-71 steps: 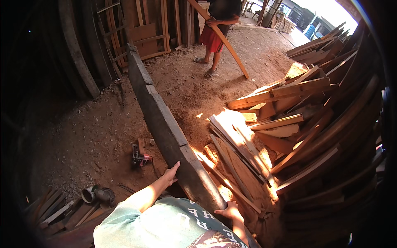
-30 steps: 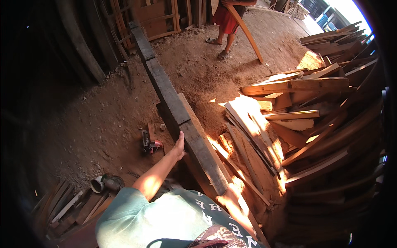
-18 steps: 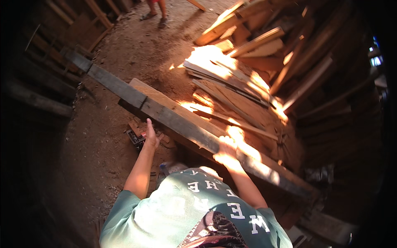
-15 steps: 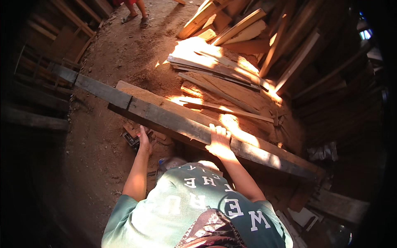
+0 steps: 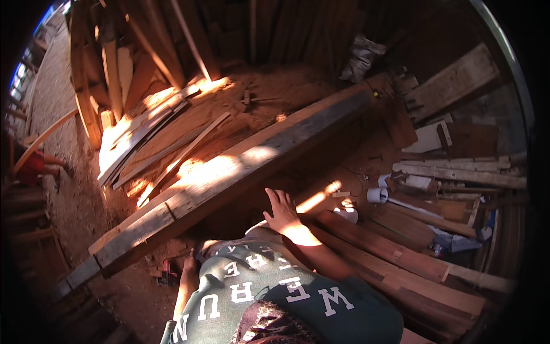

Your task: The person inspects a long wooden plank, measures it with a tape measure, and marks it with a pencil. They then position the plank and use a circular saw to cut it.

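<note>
A long, thick timber beam (image 5: 298, 131) lies slantwise in front of me, from the lower left to the upper right. My right hand (image 5: 281, 212) is off the beam on its near side, fingers spread and nothing in them. Low beside my body, my left hand (image 5: 189, 264) is next to a red and black tool (image 5: 167, 272) on the dirt floor. Shadow and my shirt partly hide the left fingers, and whether they touch the tool is unclear.
Thin wood strips (image 5: 192, 146) lie on sawdust beyond the beam. Boards (image 5: 112, 74) lean at the upper left. Long planks (image 5: 395, 246) and a white cylindrical container (image 5: 377, 195) are at the right. Another person in red (image 5: 31, 163) is at the left edge.
My view has swung to the right, so the beam now slopes the other way. The right hand has come off the beam's top. The left hand stays near the tool.
</note>
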A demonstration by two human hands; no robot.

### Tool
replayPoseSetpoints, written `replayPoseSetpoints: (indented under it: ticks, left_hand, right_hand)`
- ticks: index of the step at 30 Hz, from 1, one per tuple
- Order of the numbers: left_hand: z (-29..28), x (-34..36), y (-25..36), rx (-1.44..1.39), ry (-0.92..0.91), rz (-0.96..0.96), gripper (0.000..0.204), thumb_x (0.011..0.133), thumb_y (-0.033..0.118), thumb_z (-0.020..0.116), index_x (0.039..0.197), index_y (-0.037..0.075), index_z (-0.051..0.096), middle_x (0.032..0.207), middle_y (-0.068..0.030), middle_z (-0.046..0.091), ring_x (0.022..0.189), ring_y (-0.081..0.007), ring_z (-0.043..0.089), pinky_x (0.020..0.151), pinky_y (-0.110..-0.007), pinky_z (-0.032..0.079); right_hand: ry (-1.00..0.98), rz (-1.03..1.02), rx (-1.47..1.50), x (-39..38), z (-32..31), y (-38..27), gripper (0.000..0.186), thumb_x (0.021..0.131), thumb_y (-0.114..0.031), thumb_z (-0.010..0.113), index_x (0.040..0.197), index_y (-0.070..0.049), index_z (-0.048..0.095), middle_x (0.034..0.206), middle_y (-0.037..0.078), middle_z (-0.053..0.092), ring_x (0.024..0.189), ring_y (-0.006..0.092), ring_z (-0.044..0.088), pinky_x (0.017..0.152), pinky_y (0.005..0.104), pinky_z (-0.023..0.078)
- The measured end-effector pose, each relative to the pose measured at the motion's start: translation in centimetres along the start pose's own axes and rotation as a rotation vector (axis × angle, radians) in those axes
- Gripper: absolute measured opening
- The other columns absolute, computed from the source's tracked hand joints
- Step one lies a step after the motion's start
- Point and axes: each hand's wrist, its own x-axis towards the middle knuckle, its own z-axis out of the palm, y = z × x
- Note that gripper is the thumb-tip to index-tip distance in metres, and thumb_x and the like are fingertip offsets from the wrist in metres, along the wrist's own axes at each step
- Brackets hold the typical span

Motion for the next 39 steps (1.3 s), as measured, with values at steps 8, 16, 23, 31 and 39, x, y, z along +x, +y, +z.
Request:
replayPoseSetpoints:
  ticks: [8, 16, 23, 31, 39]
  left_hand:
    - [9.4, -0.4, 16.7, -0.294, -0.53, 0.336, 0.059, 0.113, 0.046, 0.034, 0.138, 0.001, 0.063, 0.131, -0.0218, 0.07, 0.121, -0.033, 0.067, 0.106, -0.039, 0.052]
    - [13.1, 5.9, 24.7, 0.353, -0.289, 0.455, 0.04, 0.112, 0.038, 0.044, 0.123, 0.008, 0.068, 0.105, -0.0094, 0.074, 0.092, -0.0253, 0.07, 0.083, -0.04, 0.057]
    - [19.0, 8.0, 26.8, 0.079, -0.347, 0.076, 0.059, 0.106, 0.061, 0.046, 0.132, 0.012, 0.062, 0.123, -0.0099, 0.067, 0.111, -0.0248, 0.063, 0.09, -0.041, 0.053]
    - [27.0, 8.0, 31.2, -0.175, -0.387, -0.103, 0.052, 0.105, 0.06, 0.046, 0.115, 0.013, 0.066, 0.104, -0.0076, 0.066, 0.093, -0.0227, 0.06, 0.08, -0.039, 0.051]
    - [34.8, 5.1, 37.2, -0.583, -0.246, -0.193, 0.052, 0.105, 0.06, 0.046, 0.097, 0.015, 0.07, 0.086, -0.0054, 0.066, 0.076, -0.0205, 0.058, 0.069, -0.038, 0.048]
  right_hand:
    - [0.022, 0.312, 0.2, -10.1, -3.6, 19.4, 0.069, 0.089, -0.024, 0.074, 0.147, -0.002, 0.045, 0.142, 0.028, 0.055, 0.131, 0.0444, 0.055, 0.11, 0.0498, 0.047]
    - [0.049, 0.483, 0.275, -12.2, -5.9, 25.3, 0.057, 0.089, -0.025, 0.077, 0.137, -0.002, 0.056, 0.134, 0.023, 0.063, 0.126, 0.0375, 0.061, 0.106, 0.0446, 0.05]
    - [-0.011, 0.417, 0.273, -6.5, -13.0, 28.7, 0.053, 0.09, -0.023, 0.077, 0.134, -0.001, 0.059, 0.125, 0.022, 0.068, 0.118, 0.0342, 0.066, 0.1, 0.0426, 0.053]
    - [-0.037, 0.212, 0.11, 10.3, -23.8, 33.7, 0.052, 0.091, -0.019, 0.075, 0.137, -0.003, 0.058, 0.133, 0.021, 0.06, 0.127, 0.038, 0.058, 0.108, 0.0457, 0.047]
    - [-0.04, -0.228, -0.035, 24.5, -28.2, 36.0, 0.063, 0.081, -0.014, 0.083, 0.137, -0.003, 0.056, 0.137, 0.022, 0.054, 0.131, 0.0426, 0.049, 0.113, 0.0466, 0.042]
